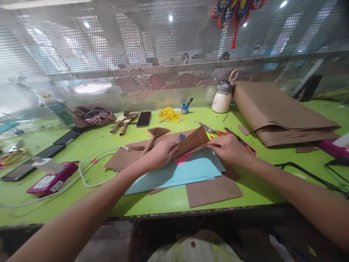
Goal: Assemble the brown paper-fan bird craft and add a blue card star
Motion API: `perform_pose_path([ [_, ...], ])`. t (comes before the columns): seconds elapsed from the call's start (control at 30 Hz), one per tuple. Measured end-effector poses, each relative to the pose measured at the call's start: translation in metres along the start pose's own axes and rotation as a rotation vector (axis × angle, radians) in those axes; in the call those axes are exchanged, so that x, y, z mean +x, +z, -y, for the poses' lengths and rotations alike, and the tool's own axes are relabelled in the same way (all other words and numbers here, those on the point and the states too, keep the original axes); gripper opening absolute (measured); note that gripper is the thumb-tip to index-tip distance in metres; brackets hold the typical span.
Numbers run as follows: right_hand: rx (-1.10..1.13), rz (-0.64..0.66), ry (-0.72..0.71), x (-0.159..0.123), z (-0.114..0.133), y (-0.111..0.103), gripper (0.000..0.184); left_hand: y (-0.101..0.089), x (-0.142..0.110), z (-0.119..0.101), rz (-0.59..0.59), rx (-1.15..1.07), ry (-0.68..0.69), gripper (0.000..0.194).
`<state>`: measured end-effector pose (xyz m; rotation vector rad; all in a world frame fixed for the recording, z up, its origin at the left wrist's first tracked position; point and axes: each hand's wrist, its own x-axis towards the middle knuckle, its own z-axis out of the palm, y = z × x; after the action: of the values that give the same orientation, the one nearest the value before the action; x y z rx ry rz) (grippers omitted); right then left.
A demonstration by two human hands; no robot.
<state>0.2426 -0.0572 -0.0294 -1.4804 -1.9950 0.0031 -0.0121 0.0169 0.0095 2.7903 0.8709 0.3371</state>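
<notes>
Both my hands hold a piece of brown kraft paper (pixel 192 141) over the green table (pixel 174 198). My left hand (pixel 159 154) pinches its left end, fingers closed. My right hand (pixel 227 149) grips its right edge, fingers closed too. The paper is lifted and folded into a tent-like shape. Under it lie light blue sheets (pixel 188 173) with a pink piece (pixel 183 158) showing, and more brown paper pieces (pixel 212 191). A pleated brown paper fan (pixel 156 134) lies just behind my left hand.
Scissors with orange handles (pixel 218 131) lie behind my right hand. A stack of brown paper (pixel 275 112) and a white bottle (pixel 223 97) stand at the back right. A phone (pixel 144 118), yellow strands (pixel 169 114), a white cable (pixel 92 171) and a pink box (pixel 51 180) sit left.
</notes>
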Motion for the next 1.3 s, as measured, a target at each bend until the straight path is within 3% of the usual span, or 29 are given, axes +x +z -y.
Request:
perform_pose_path([
  [0.17,0.118,0.02,0.034,-0.007,-0.001,-0.001,0.016,-0.004,0.001,-0.001,-0.007,-0.01,0.023,0.032],
  [0.33,0.093,-0.012,0.094,-0.005,0.001,0.0,0.02,0.003,-0.006,-0.012,0.11,0.036,0.02,0.033],
  [0.5,0.089,-0.063,0.105,0.001,0.001,0.004,0.018,0.019,-0.008,-0.01,0.035,0.185,0.026,0.015],
  [0.63,0.097,-0.14,0.156,-0.003,0.002,0.001,0.015,0.014,0.0,-0.001,0.014,0.143,-0.004,0.019],
  [0.73,0.06,-0.225,0.222,-0.016,0.011,-0.004,0.025,0.009,0.003,0.0,0.011,0.159,-0.036,0.021],
  [0.8,0.023,-0.175,0.138,-0.03,0.021,-0.008,0.027,0.01,0.002,0.0,0.003,0.174,-0.053,0.023],
  [0.9,-0.114,0.102,-0.199,-0.047,0.036,-0.008,0.018,0.015,0.002,0.002,-0.013,0.174,-0.039,0.025],
  [0.97,-0.215,0.216,-0.341,-0.052,0.042,-0.005,0.012,0.017,0.002,0.003,-0.014,0.166,-0.028,0.025],
  [1.13,-0.37,0.284,-0.369,-0.038,0.037,0.002,0.019,0.015,0.002,0.003,0.003,0.136,-0.044,0.028],
  [1.3,-0.152,0.244,-0.383,-0.019,0.018,-0.01,0.02,0.013,0.002,0.003,-0.006,0.086,-0.042,0.023],
])
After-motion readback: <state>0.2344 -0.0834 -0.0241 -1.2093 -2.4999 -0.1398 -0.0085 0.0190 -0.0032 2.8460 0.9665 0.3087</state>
